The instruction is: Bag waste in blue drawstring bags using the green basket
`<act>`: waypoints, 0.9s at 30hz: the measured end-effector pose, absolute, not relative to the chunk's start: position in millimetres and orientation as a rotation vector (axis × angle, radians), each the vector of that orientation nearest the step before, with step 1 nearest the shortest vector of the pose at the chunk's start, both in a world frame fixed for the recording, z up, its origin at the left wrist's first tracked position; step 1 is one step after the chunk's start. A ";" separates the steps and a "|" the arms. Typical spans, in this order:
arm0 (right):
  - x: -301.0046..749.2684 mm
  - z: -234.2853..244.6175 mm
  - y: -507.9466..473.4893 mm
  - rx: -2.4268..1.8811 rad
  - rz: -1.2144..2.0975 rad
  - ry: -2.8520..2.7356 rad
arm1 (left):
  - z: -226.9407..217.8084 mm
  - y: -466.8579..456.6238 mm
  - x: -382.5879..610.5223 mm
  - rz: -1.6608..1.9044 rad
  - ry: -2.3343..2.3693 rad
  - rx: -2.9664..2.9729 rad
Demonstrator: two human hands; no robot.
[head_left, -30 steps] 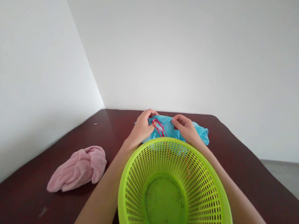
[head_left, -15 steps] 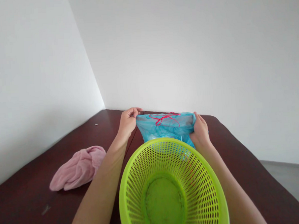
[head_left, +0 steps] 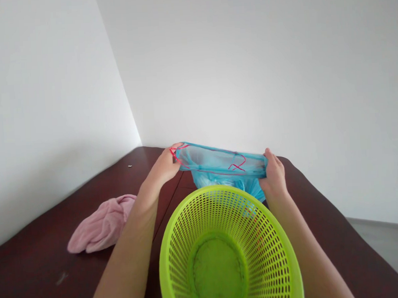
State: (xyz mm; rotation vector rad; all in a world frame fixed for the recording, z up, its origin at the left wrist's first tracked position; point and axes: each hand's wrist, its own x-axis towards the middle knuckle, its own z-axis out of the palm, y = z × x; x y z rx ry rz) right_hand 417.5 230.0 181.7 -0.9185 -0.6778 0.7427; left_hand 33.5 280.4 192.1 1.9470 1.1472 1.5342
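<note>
Sitting nearest, a green plastic basket (head_left: 260, 235) has a blue plastic bag (head_left: 220, 163) just past its rim. The left hand (head_left: 163, 167) and right hand (head_left: 274, 176) hold the bag's top tight in their fingers (head_left: 270, 157), pulling it wide. A red string (head_left: 237, 164) lies on it. A pink towel (head_left: 102, 227) sits off left on the dark surface (head_left: 326, 249).

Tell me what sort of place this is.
Probably a plain room in a home, though nothing settles it: bare white walls meet behind a dark wooden table, a pink towel lies on it, and a lime-green plastic basket and blue drawstring bag are household things.
</note>
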 end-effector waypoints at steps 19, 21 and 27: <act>425.1 206.5 199.7 -0.936 0.496 -1.384 | 226.8 247.4 67.4 1.528 0.652 1.201; 420.8 207.8 195.8 -1.025 0.446 -1.529 | 224.9 246.4 76.2 1.542 0.706 1.273; 407.6 179.3 209.8 -1.280 0.177 -1.821 | 223.0 242.7 86.0 1.575 0.699 1.309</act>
